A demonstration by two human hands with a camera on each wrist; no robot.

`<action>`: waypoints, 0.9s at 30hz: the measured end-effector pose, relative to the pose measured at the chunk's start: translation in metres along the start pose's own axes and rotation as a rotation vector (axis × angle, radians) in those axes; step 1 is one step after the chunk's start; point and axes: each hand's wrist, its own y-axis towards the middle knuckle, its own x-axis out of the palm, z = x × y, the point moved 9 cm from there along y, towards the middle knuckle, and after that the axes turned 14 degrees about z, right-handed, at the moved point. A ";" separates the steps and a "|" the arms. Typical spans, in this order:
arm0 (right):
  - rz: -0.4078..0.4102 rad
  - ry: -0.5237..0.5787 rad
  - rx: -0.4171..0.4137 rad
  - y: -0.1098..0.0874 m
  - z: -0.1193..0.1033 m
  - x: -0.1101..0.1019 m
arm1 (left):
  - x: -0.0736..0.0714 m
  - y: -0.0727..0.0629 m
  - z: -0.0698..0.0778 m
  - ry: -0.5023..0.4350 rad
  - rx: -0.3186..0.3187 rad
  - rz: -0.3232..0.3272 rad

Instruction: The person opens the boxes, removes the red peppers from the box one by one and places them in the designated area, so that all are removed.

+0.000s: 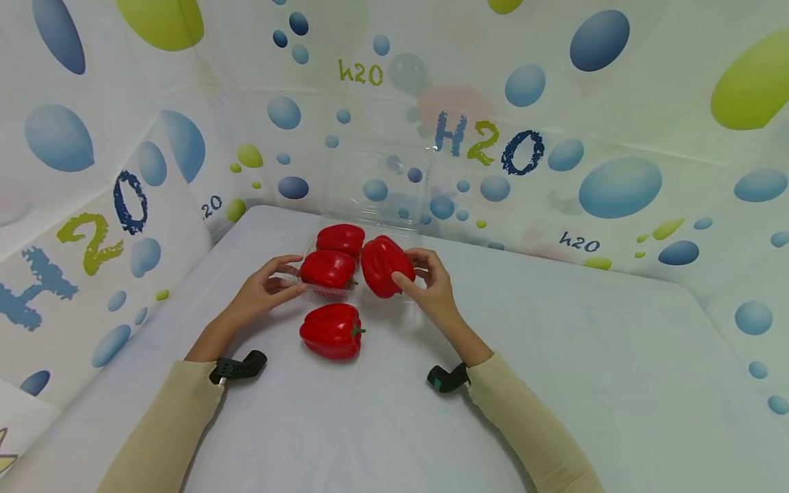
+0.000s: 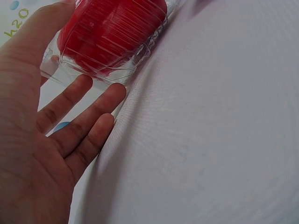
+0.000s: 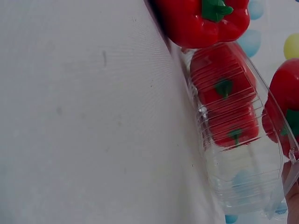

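Note:
A clear plastic container point(image 1: 335, 294) with a raised, hinged lid point(image 1: 379, 188) sits near the back of the table. Two red bell peppers, a far one point(image 1: 340, 239) and a near one point(image 1: 329, 269), lie in its left part. My left hand point(image 1: 261, 291) holds the container's left side, thumb toward the front; in the left wrist view the lower fingers point(image 2: 86, 121) reach out beside the wall. With thumb and fingers my right hand point(image 1: 434, 284) grips a third red bell pepper point(image 1: 383, 266), tilted over the container's right part.
Another red bell pepper point(image 1: 331, 332), with a green stem, lies on the white table point(image 1: 345, 418) in front of the container. Behind the table hangs a printed sheet point(image 1: 666, 123) with blue and green drops. Dark camera bands are on both wrists.

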 end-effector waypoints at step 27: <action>-0.062 0.079 -0.081 -0.007 -0.005 -0.004 | 0.000 0.001 -0.001 0.008 -0.007 -0.014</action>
